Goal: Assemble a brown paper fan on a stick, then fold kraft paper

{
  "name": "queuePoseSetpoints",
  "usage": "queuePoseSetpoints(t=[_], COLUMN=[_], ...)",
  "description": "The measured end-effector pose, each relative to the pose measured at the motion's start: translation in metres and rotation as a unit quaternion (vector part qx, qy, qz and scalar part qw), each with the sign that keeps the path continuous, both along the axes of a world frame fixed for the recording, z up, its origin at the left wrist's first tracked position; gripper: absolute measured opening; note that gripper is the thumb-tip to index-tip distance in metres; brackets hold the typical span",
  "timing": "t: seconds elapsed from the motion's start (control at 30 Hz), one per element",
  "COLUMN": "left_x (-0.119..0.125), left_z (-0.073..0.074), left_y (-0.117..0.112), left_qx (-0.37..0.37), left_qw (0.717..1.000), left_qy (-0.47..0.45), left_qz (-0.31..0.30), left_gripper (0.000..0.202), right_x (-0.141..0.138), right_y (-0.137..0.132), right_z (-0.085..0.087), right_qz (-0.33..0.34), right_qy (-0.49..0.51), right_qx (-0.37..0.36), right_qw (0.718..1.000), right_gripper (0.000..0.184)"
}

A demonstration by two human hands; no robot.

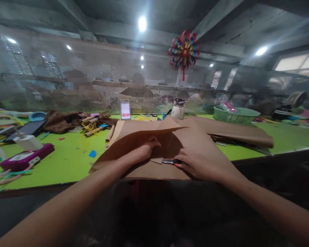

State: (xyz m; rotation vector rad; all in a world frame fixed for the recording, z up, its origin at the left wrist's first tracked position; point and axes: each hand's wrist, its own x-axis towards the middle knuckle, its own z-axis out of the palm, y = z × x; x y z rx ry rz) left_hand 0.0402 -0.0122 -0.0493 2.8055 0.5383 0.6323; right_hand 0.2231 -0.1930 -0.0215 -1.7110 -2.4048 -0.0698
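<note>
Large sheets of brown kraft paper (pixel 208 151) lie at the table's front edge, the upper one lifted in a curl. My left hand (pixel 150 146) is inside that curl, fingers bent and closed against the paper; the exact grip is partly hidden. My right hand (pixel 193 163) is wrapped round a utility knife (pixel 171 161), whose blade points left over the paper. A small cut flap of paper (pixel 157 160) stands by the blade tip, just below my left hand.
The green table (pixel 74 151) carries a purple power strip (pixel 28 157) with a white charger on the left, and a brown cloth (pixel 58 121). Toward the back stand a phone (pixel 125 110), a white jug (pixel 177 109) and a green basket (pixel 234 115). Folded brown paper (pixel 247 133) lies right.
</note>
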Motion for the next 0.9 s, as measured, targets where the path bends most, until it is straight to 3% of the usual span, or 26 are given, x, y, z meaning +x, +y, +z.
queuePoseSetpoints(t=[0.17, 0.4, 0.9], left_x=[-0.002, -0.014, -0.013], left_z=[0.005, 0.017, 0.009], left_y=[0.008, 0.012, 0.017], left_qx=[-0.027, -0.073, -0.114], left_qw=[0.997, 0.988, 0.986], left_qy=[0.035, 0.086, 0.086], left_qz=[-0.057, -0.107, -0.087], left_gripper=[0.04, 0.023, 0.023], right_x=[-0.005, -0.013, -0.026], right_y=[0.002, -0.007, -0.022], right_z=[-0.006, -0.008, -0.008], right_qz=[-0.016, -0.016, -0.028], right_qy=[-0.009, -0.066, -0.001], right_qx=[0.015, 0.032, -0.026], right_qw=[1.0, 0.997, 0.999], right_gripper=[0.028, 0.03, 0.036])
